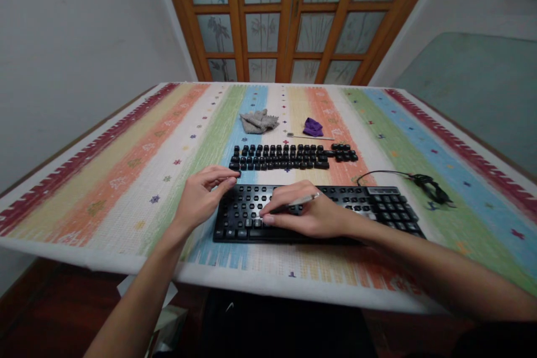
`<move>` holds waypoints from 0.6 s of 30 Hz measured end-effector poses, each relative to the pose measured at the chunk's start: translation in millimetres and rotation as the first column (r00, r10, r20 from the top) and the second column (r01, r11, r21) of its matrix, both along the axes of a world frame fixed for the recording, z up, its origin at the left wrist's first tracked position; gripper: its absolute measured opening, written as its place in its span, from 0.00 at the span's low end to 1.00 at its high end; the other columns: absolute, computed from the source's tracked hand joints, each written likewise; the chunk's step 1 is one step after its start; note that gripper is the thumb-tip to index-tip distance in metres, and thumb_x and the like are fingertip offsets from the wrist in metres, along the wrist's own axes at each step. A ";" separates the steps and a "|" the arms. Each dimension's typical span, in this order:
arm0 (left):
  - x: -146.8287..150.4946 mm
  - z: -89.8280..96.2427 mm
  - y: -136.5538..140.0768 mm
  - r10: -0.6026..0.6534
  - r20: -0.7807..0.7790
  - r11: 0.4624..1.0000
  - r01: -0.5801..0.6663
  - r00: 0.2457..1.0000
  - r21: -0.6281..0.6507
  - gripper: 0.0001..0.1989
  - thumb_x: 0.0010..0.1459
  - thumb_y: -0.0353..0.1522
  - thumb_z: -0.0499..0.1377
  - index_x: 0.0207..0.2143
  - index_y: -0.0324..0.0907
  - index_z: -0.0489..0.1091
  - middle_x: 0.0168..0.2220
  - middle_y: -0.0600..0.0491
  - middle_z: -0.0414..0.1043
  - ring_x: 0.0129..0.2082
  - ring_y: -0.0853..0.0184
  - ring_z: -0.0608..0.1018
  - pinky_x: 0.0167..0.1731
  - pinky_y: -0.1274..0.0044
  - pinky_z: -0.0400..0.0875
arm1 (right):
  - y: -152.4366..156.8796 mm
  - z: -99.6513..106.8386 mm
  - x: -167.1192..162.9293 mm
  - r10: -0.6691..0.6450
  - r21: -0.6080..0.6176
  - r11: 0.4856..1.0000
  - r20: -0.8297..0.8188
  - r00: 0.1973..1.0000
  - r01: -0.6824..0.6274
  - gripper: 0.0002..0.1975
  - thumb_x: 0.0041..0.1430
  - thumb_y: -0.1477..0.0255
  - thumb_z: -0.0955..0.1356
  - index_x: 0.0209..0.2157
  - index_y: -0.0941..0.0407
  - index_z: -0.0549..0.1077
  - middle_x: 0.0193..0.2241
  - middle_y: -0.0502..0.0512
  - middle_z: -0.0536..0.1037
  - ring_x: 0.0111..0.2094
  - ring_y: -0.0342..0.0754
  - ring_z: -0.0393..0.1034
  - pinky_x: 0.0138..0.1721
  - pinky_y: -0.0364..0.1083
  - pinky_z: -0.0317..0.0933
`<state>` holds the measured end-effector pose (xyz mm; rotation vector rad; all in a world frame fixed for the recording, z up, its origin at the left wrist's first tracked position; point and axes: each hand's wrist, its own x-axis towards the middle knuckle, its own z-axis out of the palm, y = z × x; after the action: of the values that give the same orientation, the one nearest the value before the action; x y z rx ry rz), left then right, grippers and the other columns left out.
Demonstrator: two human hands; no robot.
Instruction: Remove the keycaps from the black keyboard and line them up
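A black keyboard [319, 238] lies near the table's front edge, most of its left and middle part stripped to bare switches, with keys still along the bottom row and on the number pad. Over its lower middle, my right hand [312, 215] is closed round a slim silver and black pen-like tool [305, 199], whose tip is partly hidden by the fingers. At the keyboard's upper left corner, my left hand [205, 190] pinches a small black keycap [236, 174] between thumb and forefinger, just below the left end of the rows of loose keycaps [279, 158].
Behind the keycaps lie a grey cloth [259, 121], a purple cloth [312, 127] and a thin stick-like brush [312, 137]. A coiled black cable [432, 187] sits right of the keyboard. A striped cloth [126, 179] covers the table.
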<state>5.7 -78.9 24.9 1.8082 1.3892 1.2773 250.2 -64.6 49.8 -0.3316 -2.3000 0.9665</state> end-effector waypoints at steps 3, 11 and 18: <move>-7.2 -1.3 13.0 -0.012 -0.013 1.000 0.011 1.000 -0.016 0.12 0.57 0.40 0.65 0.36 0.40 0.80 0.39 0.46 0.79 0.39 0.62 0.80 0.40 0.71 0.79 | 1.2 2.0 5.4 -0.080 -0.111 0.991 0.002 0.997 0.080 0.05 0.62 0.72 0.72 0.36 0.59 0.81 0.29 0.55 0.82 0.28 0.43 0.75 0.32 0.43 0.68; -3.9 -5.0 37.3 -0.028 -0.212 0.998 0.039 0.977 0.049 0.12 0.55 0.39 0.66 0.34 0.39 0.78 0.36 0.48 0.77 0.31 0.66 0.80 0.34 0.73 0.80 | 0.6 0.7 18.3 -0.110 -0.179 0.977 0.025 0.994 0.112 0.06 0.61 0.71 0.72 0.36 0.59 0.81 0.29 0.55 0.83 0.28 0.44 0.76 0.34 0.44 0.69; 1.3 -8.2 51.1 -0.125 -0.370 0.989 0.147 0.920 0.033 0.18 0.55 0.28 0.62 0.49 0.39 0.71 0.39 0.49 0.79 0.36 0.65 0.80 0.40 0.71 0.78 | 1.8 3.4 26.7 -0.130 -0.203 0.970 0.019 0.991 0.131 0.05 0.61 0.72 0.72 0.36 0.59 0.82 0.30 0.56 0.84 0.30 0.44 0.77 0.35 0.44 0.69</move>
<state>6.9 -27.7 16.7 2.2299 1.3924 0.9494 277.0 -62.9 53.2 -0.5646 -2.1573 1.1362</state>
